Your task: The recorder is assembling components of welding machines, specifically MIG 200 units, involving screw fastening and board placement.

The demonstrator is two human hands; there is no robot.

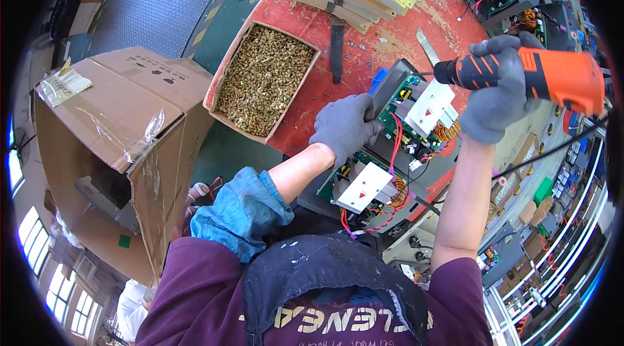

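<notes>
At far left an open cardboard carton [123, 144] stands off the red surface [312, 92], and a shallow box of brass-coloured screws [263, 79] sits at the surface's near edge, within easy reach. The gloved left hand [344, 126] presses flat, fingers curled over the edge of the green circuit board assembly [390, 157], seemingly to steady it. The gloved right hand [497, 89] is wrapped tightly around an orange electric screwdriver [539, 73], its bit aimed at the board's upper edge.

left hand [344, 126] gloved, flat, palm down; right hand [497, 96] gloved, fist clenched
</notes>
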